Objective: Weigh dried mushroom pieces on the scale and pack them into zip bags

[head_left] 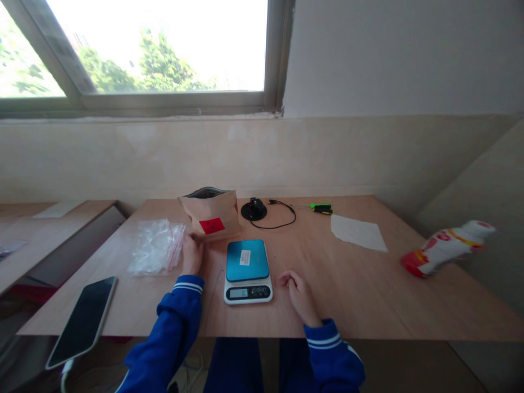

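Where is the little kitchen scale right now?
In the head view the scale sits on the table near its front edge, between the left hand and right hand, just in front of the brown paper bag.

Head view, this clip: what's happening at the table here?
A person in blue sleeves sits at a wooden table. The left hand rests by the base of an open brown paper pouch, beside a pile of clear zip bags. The right hand lies loosely curled on the table, holding nothing, right of a small digital scale with a bare blue platform. A phone lies at the left edge.
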`<control>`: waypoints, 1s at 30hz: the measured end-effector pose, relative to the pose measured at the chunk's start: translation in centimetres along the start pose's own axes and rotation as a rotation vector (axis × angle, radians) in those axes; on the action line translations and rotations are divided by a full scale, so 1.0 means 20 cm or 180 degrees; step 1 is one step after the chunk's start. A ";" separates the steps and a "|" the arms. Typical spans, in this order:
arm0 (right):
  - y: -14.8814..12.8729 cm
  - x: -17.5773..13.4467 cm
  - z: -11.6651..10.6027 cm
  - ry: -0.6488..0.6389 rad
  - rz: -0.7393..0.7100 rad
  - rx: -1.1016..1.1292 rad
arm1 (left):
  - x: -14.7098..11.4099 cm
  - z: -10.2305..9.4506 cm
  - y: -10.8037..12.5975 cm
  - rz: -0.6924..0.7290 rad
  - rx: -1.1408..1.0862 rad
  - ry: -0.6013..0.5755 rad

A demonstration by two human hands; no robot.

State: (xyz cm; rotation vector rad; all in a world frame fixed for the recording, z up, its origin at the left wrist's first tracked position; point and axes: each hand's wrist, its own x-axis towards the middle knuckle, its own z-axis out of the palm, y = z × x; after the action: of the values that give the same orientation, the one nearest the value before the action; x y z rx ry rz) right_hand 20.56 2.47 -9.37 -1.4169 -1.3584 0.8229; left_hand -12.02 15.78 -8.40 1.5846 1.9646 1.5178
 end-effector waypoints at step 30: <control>0.01 0.00 0.00 -0.0030 -0.0028 -0.0152 | -0.53 -0.25 0.06 -0.0837 -0.0662 -0.0437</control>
State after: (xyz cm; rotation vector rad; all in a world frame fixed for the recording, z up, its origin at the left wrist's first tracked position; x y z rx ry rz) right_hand 20.67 2.49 -9.61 -1.4444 -1.3989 0.7968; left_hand -10.37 4.11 -9.68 1.2562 1.7928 1.4157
